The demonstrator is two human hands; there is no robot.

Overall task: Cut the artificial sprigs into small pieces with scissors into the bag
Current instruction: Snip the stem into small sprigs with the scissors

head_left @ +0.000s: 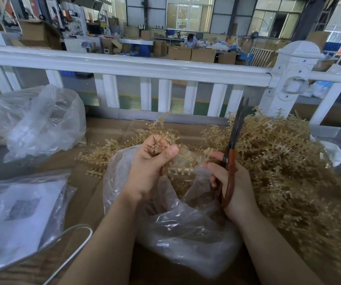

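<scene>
1. The bag (178,219) lies open on the table, just under both hands.
2. The left hand (151,167) pinches a sprig (161,130) above it.
3. The right hand (233,186) grips the scissors (235,138), blades up and slightly apart; cut pieces may fall beside the bag.

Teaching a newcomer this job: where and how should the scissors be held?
Hold the scissors by the orange loop handle, from below, as the right hand does: the blades point up and away, and the loop sits at the bottom.
</scene>
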